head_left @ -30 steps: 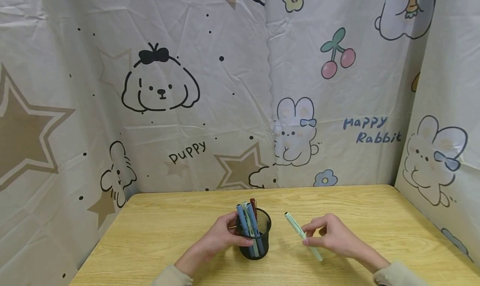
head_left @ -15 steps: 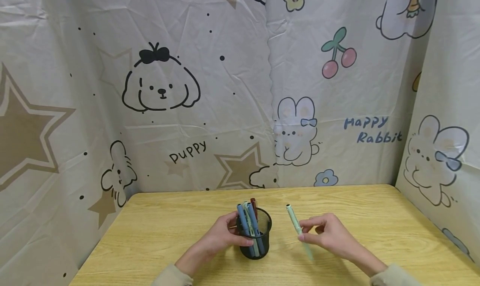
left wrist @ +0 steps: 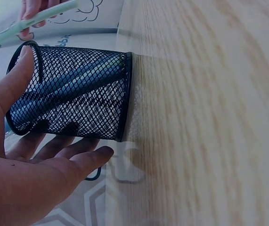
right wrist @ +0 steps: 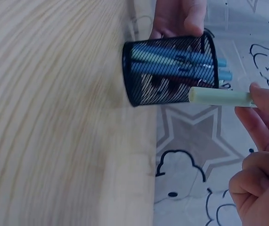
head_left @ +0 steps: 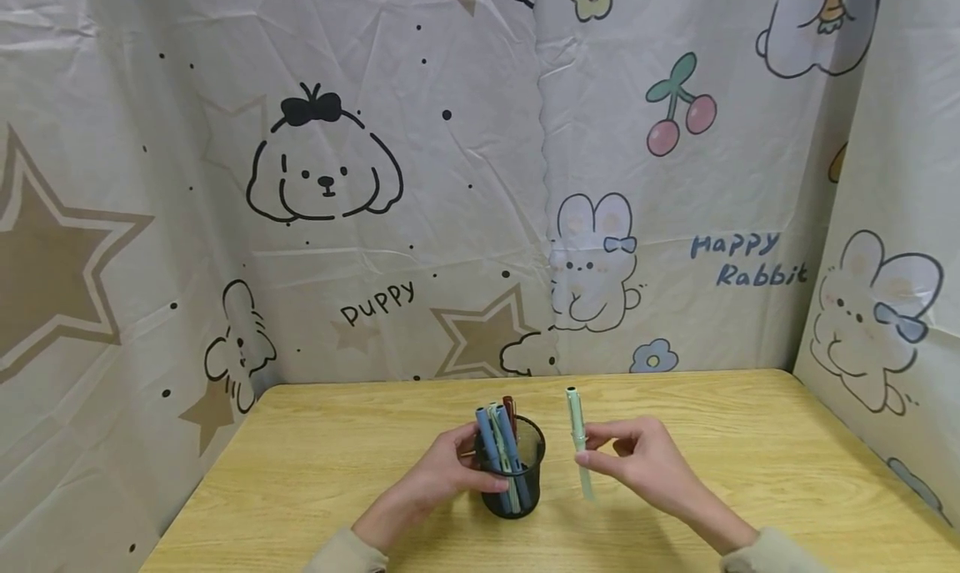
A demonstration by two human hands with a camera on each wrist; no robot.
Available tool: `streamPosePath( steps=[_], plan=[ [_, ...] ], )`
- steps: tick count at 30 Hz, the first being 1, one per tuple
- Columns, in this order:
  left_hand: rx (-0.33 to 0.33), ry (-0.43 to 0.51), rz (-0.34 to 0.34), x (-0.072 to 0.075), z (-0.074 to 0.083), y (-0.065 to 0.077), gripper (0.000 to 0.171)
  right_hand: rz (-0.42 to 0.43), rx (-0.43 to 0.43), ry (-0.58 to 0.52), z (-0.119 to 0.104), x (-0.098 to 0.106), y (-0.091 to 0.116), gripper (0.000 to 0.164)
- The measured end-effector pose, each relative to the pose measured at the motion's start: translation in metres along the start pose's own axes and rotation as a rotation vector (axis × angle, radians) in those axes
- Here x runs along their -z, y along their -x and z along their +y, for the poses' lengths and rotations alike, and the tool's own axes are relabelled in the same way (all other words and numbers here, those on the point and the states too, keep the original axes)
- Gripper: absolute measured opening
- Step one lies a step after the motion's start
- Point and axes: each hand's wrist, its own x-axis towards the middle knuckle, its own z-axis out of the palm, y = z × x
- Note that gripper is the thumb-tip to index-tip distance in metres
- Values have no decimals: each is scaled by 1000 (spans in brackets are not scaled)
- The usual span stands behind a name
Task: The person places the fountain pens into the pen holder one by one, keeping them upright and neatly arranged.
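Observation:
A black mesh pen holder (head_left: 531, 481) stands upright on the table, with two blue pens (head_left: 487, 433), a pale green one and a dark red pen (head_left: 511, 408) inside. My left hand (head_left: 442, 475) grips it from the left, thumb over the near side of the rim and fingers round the far side, as the left wrist view also shows. To the right, my right hand (head_left: 641, 459) pinches a light green pen (head_left: 576, 423) between thumb and fingers. That pen is nearly upright, apart from the holder; its lower end shows in the right wrist view.
The wood-grain table (head_left: 337, 439) reaches back to a hanging cloth (head_left: 465, 181) printed with cartoon animals, stars and flowers. More of the cloth closes in the left and right sides.
My right hand has moved left toward the pen holder, and the light green pen has turned from a slant to nearly upright. The left hand and the holder have stayed in place.

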Motion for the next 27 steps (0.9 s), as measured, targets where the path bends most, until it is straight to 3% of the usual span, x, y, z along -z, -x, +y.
streamPosePath(
  steps=[6,11,27],
  plan=[
    [-1,1,1,0,0,0,88,36,3,-25,-13,-10,-7,26],
    [-4,4,-7,0,0,0,86,43,55,-48,-22,-18,-15,21],
    [-15,4,-26,1,2,2,80,41,147,-121,-30,-36,-35,16]
  ],
)
